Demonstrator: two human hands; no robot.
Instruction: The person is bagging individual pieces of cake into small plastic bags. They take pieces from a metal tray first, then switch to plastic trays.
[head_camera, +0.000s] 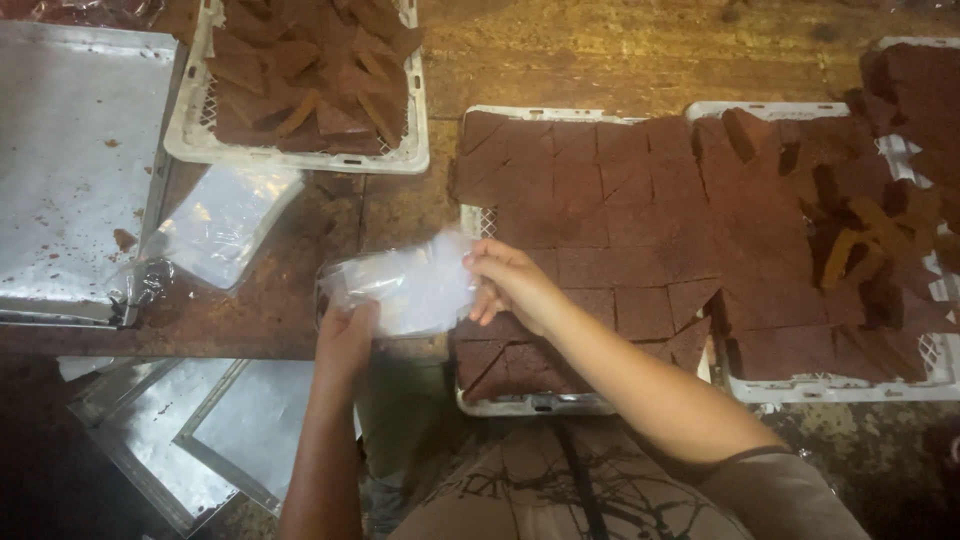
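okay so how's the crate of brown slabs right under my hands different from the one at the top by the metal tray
The near crate holds brown squares lying flat in tidy rows. The far crate holds pieces piled loosely at angles. The near squares look reddish brown; several far pieces show lighter orange edges. Both crates are white lattice plastic on the wooden table.

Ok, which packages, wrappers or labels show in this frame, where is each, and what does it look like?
Clear plastic bag: held between left hand and right hand at the table edge; flat, see-through, glossy.
Stack of clear bags: on the wooden table, left of the held bag; rectangular, transparent.
No labels, signs or screens in view.
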